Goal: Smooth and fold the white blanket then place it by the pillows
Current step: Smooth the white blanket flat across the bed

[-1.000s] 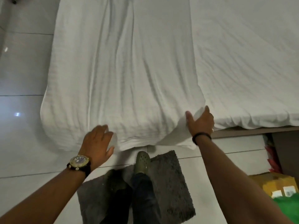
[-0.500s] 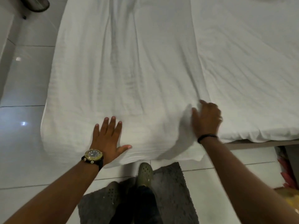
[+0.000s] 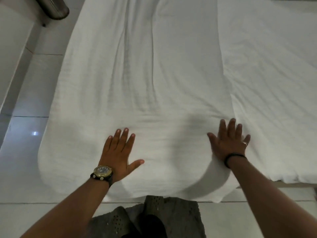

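Observation:
The white blanket lies folded lengthwise along the left part of the bed, with long creases down its middle and its near end hanging over the bed's foot. My left hand, wearing a watch, rests flat on the blanket near its end, fingers spread. My right hand, with a ring and a black wristband, lies flat with fingers apart on the blanket's right edge, where it meets the bed sheet. Neither hand grips the cloth. No pillows are in view.
A dark grey mat lies on the pale tiled floor under my feet in dark clogs. A metal cylinder stands at the top left by a white wall. The bed's foot edge shows at right.
Both hands let go of the blanket's near edge and moved up onto it. The right hand opened from a pinch on the edge to a flat palm; the left slid forward.

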